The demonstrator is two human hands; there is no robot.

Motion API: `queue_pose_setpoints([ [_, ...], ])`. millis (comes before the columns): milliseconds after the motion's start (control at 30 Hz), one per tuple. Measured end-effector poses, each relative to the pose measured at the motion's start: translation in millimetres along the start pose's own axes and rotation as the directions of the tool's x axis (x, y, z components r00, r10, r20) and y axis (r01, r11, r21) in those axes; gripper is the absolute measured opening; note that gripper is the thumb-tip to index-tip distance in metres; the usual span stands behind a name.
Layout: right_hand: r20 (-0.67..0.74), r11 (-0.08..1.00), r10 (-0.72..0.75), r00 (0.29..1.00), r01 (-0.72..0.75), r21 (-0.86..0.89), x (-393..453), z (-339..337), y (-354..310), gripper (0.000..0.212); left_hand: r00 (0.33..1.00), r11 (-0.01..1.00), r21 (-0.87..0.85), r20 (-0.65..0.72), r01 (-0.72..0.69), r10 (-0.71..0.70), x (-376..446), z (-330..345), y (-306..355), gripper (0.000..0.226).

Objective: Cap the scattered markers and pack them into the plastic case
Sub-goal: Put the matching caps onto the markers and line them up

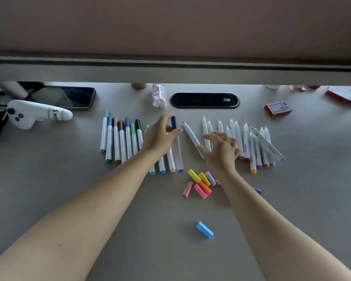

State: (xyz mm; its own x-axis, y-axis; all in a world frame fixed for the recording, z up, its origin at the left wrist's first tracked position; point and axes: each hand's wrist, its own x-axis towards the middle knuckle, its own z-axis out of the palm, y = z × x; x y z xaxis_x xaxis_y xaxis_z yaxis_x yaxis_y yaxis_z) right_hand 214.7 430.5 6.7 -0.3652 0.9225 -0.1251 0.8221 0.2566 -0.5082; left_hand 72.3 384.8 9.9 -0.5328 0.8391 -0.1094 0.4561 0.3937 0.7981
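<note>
Lying on the desk (49,189) — capped markers (122,138) at left; left hand (160,134) is pinching a dark blue cap (173,122); right hand (221,151), fingers spread, is touching an uncapped marker (190,136); loose caps (201,184) below; uncapped markers (251,145) at right.

You can read "Hoo$" handwritten on the white plush toy (37,114), print on the red box (278,109) and marker barrels (251,147) too blurred for you to read

The left hand (160,134) hides the middles of several capped markers (162,167). The right forearm (251,201) covers most of a purple cap (257,191). The shelf edge (170,74) cuts off items along the upper right.
</note>
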Motion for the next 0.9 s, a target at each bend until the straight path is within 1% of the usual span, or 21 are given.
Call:
queue_pose_setpoints([
  [100,0.056,0.990,-0.020,0.998,0.027,-0.138,8.0,9.1,-6.2,0.037,0.999,0.984,0.177,-0.040,-0.029,0.037,7.6,4.9,-9.1,0.050],
  [167,0.050,0.980,-0.033,0.998,0.043,-0.194,9.6,13.8,-8.6,0.034,0.995,0.952,0.302,-0.057,-0.056,0.077,10.4,6.5,-14.6,0.051],
  [233,0.025,0.979,-0.037,0.999,0.041,-0.199,10.2,16.7,-10.1,0.031,0.993,0.920,0.384,-0.052,-0.077,0.105,11.7,6.8,-19.8,0.054],
  [300,0.013,0.985,-0.033,0.999,0.035,-0.168,10.0,18.2,-10.8,0.028,0.994,0.905,0.417,-0.028,-0.083,0.104,11.7,6.1,-22.8,0.056],
  [400,-0.017,0.999,-0.001,1.000,0.000,-0.044,7.0,15.4,-11.8,0.023,0.995,0.918,0.389,-0.026,-0.079,0.097,7.9,3.7,-22.5,0.054],
  [467,-0.035,0.999,0.016,0.999,-0.015,0.029,2.3,9.7,-12.9,0.022,0.992,0.940,0.327,-0.038,-0.101,0.120,1.6,-0.1,-20.4,0.049],
  [533,-0.025,0.992,0.021,0.999,-0.018,0.122,-5.7,1.3,-13.0,0.018,0.989,0.957,0.258,-0.028,-0.133,0.145,-10.3,-5.1,-16.7,0.043],
  [600,0.004,0.955,0.030,1.000,-0.030,0.296,-17.4,-8.1,-11.4,0.016,0.986,0.968,0.189,-0.002,-0.162,0.166,-28.0,-9.4,-12.6,0.038],
  [667,0.013,0.920,0.039,0.999,-0.041,0.390,-31.4,-16.4,-6.9,0.017,0.983,0.972,0.141,0.019,-0.185,0.185,-51.0,-10.6,-10.4,0.035],
  [800,0.028,0.902,0.030,0.999,-0.039,0.430,-59.5,-26.5,9.5,0.022,0.980,0.975,0.101,0.052,-0.198,0.194,-96.5,1.6,-14.2,0.035],
  [900,0.041,0.911,0.015,0.999,-0.031,0.411,-76.5,-28.2,23.5,0.028,0.969,0.971,0.087,0.124,-0.225,0.213,-125.1,17.3,-18.2,0.035],
])
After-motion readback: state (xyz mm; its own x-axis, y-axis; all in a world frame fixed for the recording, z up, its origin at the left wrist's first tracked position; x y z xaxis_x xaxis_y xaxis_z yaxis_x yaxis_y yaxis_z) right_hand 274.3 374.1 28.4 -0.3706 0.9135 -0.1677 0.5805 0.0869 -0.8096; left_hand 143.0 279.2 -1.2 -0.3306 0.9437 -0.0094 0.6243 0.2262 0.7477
